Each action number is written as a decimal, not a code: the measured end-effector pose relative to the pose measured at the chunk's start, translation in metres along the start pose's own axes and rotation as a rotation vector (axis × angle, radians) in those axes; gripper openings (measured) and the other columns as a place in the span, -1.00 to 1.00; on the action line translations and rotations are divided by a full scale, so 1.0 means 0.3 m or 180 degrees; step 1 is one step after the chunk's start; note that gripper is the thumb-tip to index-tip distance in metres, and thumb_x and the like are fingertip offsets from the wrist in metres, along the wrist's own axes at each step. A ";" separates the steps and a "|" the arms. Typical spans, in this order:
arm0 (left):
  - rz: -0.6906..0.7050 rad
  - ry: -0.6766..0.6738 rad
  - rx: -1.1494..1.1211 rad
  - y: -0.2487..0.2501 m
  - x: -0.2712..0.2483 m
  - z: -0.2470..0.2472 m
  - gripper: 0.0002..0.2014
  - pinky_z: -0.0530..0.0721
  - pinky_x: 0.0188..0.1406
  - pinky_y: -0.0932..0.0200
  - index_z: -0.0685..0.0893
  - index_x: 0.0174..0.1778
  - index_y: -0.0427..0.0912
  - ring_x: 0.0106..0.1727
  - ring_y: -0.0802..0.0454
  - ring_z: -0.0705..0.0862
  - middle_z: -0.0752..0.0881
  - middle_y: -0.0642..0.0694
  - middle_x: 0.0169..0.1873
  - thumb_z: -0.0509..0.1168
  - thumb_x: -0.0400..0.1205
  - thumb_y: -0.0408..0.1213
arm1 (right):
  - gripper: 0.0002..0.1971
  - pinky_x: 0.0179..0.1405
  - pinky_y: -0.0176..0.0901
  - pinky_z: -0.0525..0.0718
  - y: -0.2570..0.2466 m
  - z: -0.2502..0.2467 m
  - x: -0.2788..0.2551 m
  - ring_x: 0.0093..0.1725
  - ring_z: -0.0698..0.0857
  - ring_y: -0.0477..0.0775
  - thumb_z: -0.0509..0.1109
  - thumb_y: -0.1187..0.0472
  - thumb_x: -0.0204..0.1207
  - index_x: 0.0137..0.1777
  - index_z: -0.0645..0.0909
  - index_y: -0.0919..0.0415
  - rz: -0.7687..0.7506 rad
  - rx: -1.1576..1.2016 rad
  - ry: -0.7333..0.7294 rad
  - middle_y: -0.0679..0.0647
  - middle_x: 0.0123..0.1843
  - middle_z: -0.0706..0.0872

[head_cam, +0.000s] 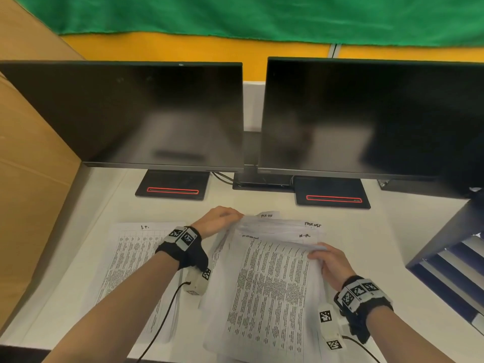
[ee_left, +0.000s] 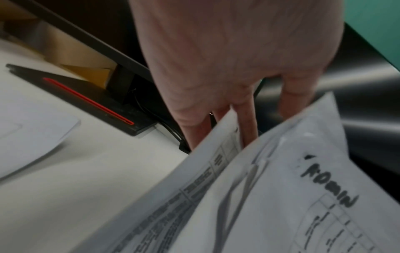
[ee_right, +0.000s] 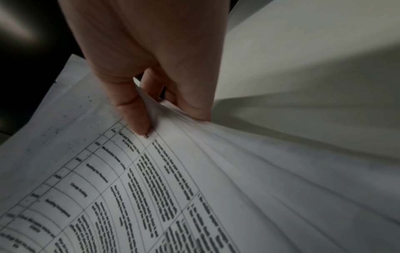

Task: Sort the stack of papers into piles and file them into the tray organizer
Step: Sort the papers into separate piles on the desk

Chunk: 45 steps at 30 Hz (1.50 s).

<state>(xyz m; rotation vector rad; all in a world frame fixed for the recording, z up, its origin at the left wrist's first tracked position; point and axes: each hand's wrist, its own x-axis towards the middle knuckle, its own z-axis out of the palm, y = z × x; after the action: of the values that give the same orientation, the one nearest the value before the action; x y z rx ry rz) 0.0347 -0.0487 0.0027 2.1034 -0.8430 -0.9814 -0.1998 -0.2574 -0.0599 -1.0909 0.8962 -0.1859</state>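
Observation:
A loose stack of printed papers (head_cam: 269, 279) lies fanned in front of me on the white desk (head_cam: 235, 203). My left hand (head_cam: 218, 222) holds its top left corner, fingers slipped between the sheets (ee_left: 259, 196). My right hand (head_cam: 326, 260) pinches the top sheets (ee_right: 194, 171) at the right edge, thumb on top and fingers under. A separate pile of papers (head_cam: 136, 260) marked "L.P." lies flat to the left. The dark tray organizer (head_cam: 450, 258) with slanted shelves stands at the right edge of the desk.
Two dark monitors (head_cam: 146, 113) (head_cam: 366, 119) stand at the back on black bases with red slots (head_cam: 172, 190) (head_cam: 334, 199). A cardboard wall (head_cam: 28, 166) closes the left side. Cables run from both wrist cameras across the desk's front.

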 end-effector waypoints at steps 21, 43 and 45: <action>0.0116 0.0554 0.0724 -0.039 0.055 0.028 -0.80 0.46 0.29 0.13 0.68 0.07 -0.20 0.21 -0.08 0.59 0.63 -0.12 0.14 0.35 0.60 -0.21 | -0.72 0.22 0.21 0.68 0.001 0.007 -0.007 0.04 0.79 0.26 0.43 0.46 0.47 0.19 0.69 0.38 -0.0060 -0.0704 0.0041 0.31 0.11 0.80; 0.1608 0.2648 -0.1592 0.329 -0.002 0.018 -0.88 0.72 -0.01 0.21 0.44 0.04 0.16 0.06 0.18 0.71 0.69 0.04 0.02 0.10 0.73 -0.21 | -0.89 0.15 0.10 0.69 -0.540 0.320 -0.184 0.11 0.73 0.11 0.37 0.29 0.55 0.04 0.60 0.12 -0.2251 0.0193 -0.0096 0.12 0.11 0.74; 0.1491 0.2716 -0.1491 0.299 0.013 0.057 -0.93 0.73 -0.03 0.09 0.38 0.09 0.07 0.07 0.01 0.69 0.67 -0.09 0.05 0.04 0.74 -0.18 | -0.91 0.08 0.00 0.66 -0.492 0.349 -0.152 0.01 0.69 0.03 0.43 0.30 0.51 -0.05 0.59 0.14 -0.2267 -0.0210 0.0078 0.06 -0.02 0.71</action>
<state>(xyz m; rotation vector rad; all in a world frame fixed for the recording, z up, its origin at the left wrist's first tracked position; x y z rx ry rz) -0.0015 -0.1082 0.0618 1.5660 -0.5351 0.0148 -0.1135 -0.2323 0.1037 -1.4392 0.5037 -0.7620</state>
